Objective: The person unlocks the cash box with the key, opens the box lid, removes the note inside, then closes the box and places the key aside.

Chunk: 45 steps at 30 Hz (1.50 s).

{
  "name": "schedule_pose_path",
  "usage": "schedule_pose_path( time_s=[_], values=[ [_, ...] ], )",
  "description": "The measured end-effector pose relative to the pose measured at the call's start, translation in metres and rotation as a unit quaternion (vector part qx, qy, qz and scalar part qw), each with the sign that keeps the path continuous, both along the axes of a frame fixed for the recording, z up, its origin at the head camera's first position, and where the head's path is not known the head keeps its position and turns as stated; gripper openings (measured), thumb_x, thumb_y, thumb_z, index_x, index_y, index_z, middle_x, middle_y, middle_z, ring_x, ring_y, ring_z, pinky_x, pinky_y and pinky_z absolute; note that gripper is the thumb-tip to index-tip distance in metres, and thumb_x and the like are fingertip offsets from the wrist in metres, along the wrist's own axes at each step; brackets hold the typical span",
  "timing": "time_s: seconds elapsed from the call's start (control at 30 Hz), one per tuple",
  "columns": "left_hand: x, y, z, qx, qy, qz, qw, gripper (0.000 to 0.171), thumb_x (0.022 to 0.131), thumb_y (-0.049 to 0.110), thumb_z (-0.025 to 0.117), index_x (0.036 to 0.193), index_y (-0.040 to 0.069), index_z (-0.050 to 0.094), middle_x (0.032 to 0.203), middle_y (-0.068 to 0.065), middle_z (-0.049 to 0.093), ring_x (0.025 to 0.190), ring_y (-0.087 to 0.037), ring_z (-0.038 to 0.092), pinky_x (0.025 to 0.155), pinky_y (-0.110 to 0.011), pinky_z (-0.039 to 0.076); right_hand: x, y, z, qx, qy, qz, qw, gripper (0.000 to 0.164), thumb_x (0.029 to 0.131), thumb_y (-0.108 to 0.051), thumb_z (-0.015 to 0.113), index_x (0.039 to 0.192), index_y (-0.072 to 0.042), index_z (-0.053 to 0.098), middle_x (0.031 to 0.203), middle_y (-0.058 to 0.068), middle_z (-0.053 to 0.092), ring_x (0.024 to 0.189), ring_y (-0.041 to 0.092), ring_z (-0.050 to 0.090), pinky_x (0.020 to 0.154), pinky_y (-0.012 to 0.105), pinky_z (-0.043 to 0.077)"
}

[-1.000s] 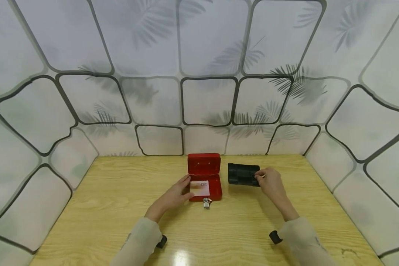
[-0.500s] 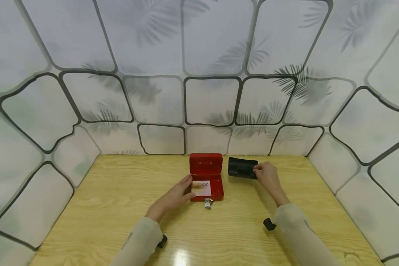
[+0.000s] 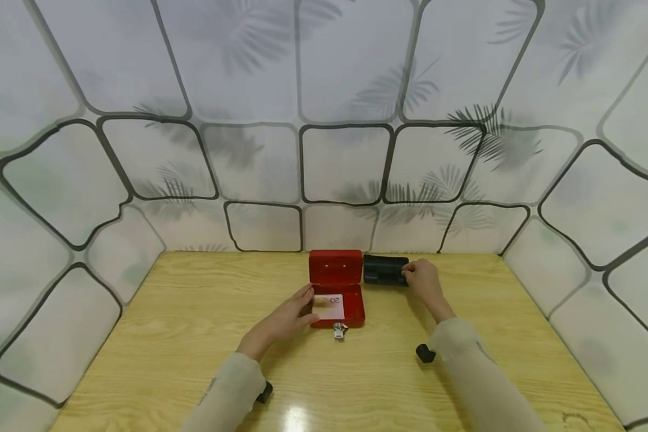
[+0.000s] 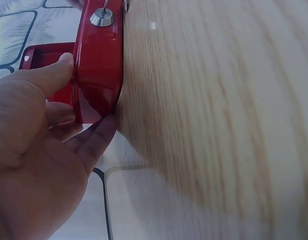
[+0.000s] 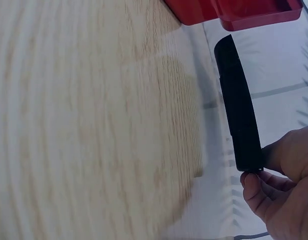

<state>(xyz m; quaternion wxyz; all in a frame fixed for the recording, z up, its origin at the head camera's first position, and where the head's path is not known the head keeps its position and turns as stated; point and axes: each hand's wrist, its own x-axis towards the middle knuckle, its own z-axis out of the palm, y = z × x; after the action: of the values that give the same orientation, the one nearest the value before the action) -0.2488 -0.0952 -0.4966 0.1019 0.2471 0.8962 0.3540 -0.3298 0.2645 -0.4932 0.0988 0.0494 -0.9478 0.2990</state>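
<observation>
A red metal cash box stands with its lid up towards the back of the table, a banknote marked 20 lying inside. My left hand holds its left side; the left wrist view shows the thumb on the rim and fingers against the corner. Keys hang at the silver lock on the front. At the right end of a black plastic tray, my right hand pinches the edge. That tray is off the table, right of the raised lid.
The wooden table reaches back to a patterned wall covering, which also rises on both sides. A black wrist device sits below the right sleeve, another by the left sleeve.
My right hand has carried the black tray back and left, so it now sits close beside the lid. My left hand stays at the cash box; the view has shifted slightly.
</observation>
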Motion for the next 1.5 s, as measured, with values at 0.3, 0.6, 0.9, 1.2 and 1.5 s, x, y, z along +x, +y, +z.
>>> schedule_pose_path(
  time_s=[0.3,0.6,0.9,1.2,1.5],
  values=[
    [0.0,-0.001,0.0,-0.002,0.008,0.001,1.0,0.069,0.105,0.021,0.063,0.156,-0.011,0.03,0.168,-0.023,0.019,0.153,-0.041,0.023,0.122,-0.052,0.025,-0.011,-0.005,-0.004,0.005,-0.008,0.01,1.0,0.017,0.098,0.0,0.066,0.107,0.011,0.075,0.102,0.027,0.074,0.089,0.039,0.071,0.081,0.052,0.059],
    [0.002,0.001,0.003,0.012,0.002,-0.005,0.9999,0.069,0.105,0.019,0.064,0.155,-0.013,0.029,0.168,-0.026,0.019,0.153,-0.042,0.022,0.122,-0.053,0.025,-0.015,-0.002,-0.012,-0.011,-0.02,0.013,1.0,0.018,0.1,0.001,0.062,0.11,0.011,0.074,0.105,0.028,0.073,0.095,0.041,0.07,0.082,0.053,0.059],
    [0.003,0.001,0.004,0.014,-0.005,-0.002,0.9999,0.069,0.105,0.018,0.064,0.156,-0.012,0.029,0.169,-0.022,0.019,0.154,-0.04,0.022,0.122,-0.052,0.025,-0.017,0.001,-0.018,-0.014,-0.002,0.015,1.0,0.02,0.1,0.003,0.058,0.111,0.012,0.072,0.1,0.026,0.073,0.089,0.039,0.07,0.081,0.054,0.058],
    [0.001,0.002,0.003,0.01,-0.001,0.003,0.9999,0.068,0.105,0.018,0.063,0.156,-0.011,0.03,0.169,-0.021,0.02,0.153,-0.04,0.023,0.122,-0.052,0.026,-0.013,0.002,-0.014,-0.017,0.001,0.018,1.0,0.021,0.1,0.005,0.055,0.111,0.013,0.071,0.102,0.028,0.072,0.09,0.04,0.069,0.082,0.054,0.057],
    [0.001,0.001,0.003,0.005,0.002,-0.001,1.0,0.067,0.105,0.018,0.063,0.155,-0.012,0.031,0.168,-0.023,0.02,0.153,-0.041,0.024,0.121,-0.052,0.026,-0.013,0.001,-0.014,-0.015,0.012,0.019,1.0,0.021,0.101,0.001,0.057,0.113,0.012,0.071,0.1,0.026,0.072,0.09,0.04,0.069,0.081,0.055,0.057]
  ],
)
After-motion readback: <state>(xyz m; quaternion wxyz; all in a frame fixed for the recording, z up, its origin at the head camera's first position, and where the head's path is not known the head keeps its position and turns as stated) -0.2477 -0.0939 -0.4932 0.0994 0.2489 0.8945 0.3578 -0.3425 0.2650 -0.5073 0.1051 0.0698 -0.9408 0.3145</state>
